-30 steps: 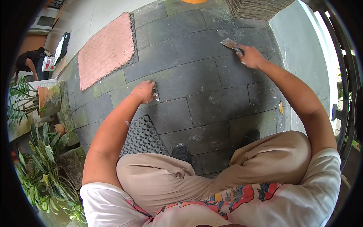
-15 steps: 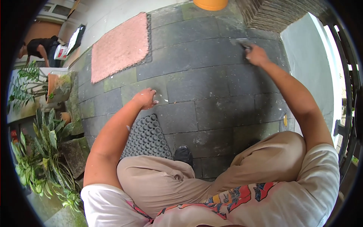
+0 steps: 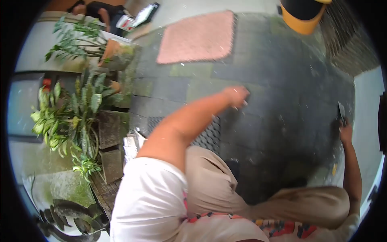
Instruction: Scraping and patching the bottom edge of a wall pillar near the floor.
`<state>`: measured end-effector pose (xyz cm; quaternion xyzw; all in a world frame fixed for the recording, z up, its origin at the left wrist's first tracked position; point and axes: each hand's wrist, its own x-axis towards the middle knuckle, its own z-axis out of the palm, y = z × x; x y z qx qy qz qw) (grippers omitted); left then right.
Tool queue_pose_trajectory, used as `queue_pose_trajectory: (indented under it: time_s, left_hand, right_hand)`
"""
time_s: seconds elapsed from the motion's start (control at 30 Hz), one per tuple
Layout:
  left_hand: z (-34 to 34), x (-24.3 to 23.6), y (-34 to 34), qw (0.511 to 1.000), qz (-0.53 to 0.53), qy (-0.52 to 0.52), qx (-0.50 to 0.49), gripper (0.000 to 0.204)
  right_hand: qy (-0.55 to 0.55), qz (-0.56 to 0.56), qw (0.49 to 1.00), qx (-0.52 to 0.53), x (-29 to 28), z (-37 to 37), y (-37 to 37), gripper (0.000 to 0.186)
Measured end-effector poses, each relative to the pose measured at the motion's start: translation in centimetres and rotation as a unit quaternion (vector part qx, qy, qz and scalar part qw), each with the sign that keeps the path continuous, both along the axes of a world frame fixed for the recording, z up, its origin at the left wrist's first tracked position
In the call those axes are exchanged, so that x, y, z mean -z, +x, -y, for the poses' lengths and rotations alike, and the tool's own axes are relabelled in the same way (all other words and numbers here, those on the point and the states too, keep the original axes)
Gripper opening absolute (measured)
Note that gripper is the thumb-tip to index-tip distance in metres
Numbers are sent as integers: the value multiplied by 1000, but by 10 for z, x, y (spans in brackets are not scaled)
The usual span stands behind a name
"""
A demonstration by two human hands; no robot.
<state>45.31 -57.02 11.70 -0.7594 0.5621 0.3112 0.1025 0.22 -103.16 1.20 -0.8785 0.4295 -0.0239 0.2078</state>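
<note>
My right hand (image 3: 345,132) is closed around the dark handle of a putty knife (image 3: 342,109), whose pale flat blade points away from me. It is at the far right, low beside the grey-green wall (image 3: 369,90). My left hand (image 3: 237,97) hangs over the dark stone paving (image 3: 278,109), near the middle. Its fingers look curled but are smeared by motion, so whether anything is in them does not show. Below my left forearm, a grey studded rubber mat (image 3: 207,135) lies partly hidden. Small white specks are scattered on the paving.
A pink mat (image 3: 197,38) lies ahead. A yellow-and-black bucket (image 3: 303,16) stands beyond, near a ridged stone pillar (image 3: 350,40). Potted plants (image 3: 86,101) and stone blocks (image 3: 109,129) line the left. At the far left another person (image 3: 98,12) bends beside a white bucket (image 3: 125,23).
The view has swung right. My right hand has come back nearer me, alongside the wall, still with the putty knife. My left arm now reaches across above the studded mat.
</note>
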Motion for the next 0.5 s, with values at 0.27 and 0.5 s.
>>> queue_pose_trajectory:
  time_s: [0.27,0.5]
  left_hand:
    - [6,15,-29,999,-14,-35,6,39]
    - [7,10,-20,998,-36,-11,49,42]
  right_hand:
    - [11,21,1000,20,40,15,-2,47]
    - [35,-31,998,31,-5,-9,27,65]
